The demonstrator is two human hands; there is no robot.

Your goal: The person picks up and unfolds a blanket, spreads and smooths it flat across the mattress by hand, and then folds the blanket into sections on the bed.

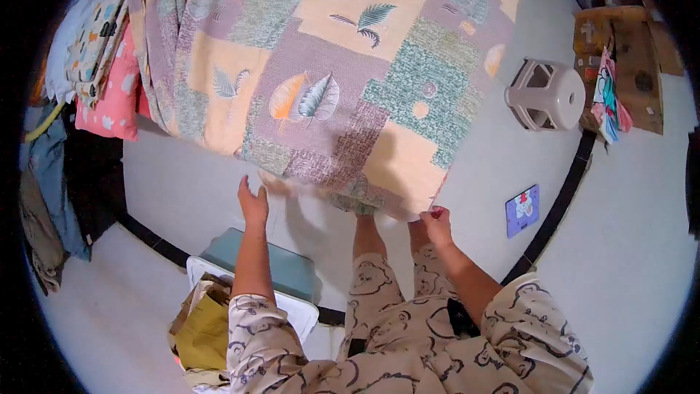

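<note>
A large patchwork-patterned bed sheet (321,87) with leaf prints hangs spread out in front of me, its lower edge above the floor. My right hand (437,226) pinches the near right corner of this sheet between thumb and fingers. Just below the sheet's near left edge is my left hand (254,203), its thumb and fingers apart and nothing held in them. The edge beside the left hand is blurred. My lower legs are partly hidden under the cloth.
A plastic stool (547,95) lies on its side at right, near a cardboard box (634,66). A purple scale-like square (523,210) is on the floor. Below left stands a lidded bin (292,270) beside folded clothes (204,328). Clothes and a pink pillow (109,106) line the left.
</note>
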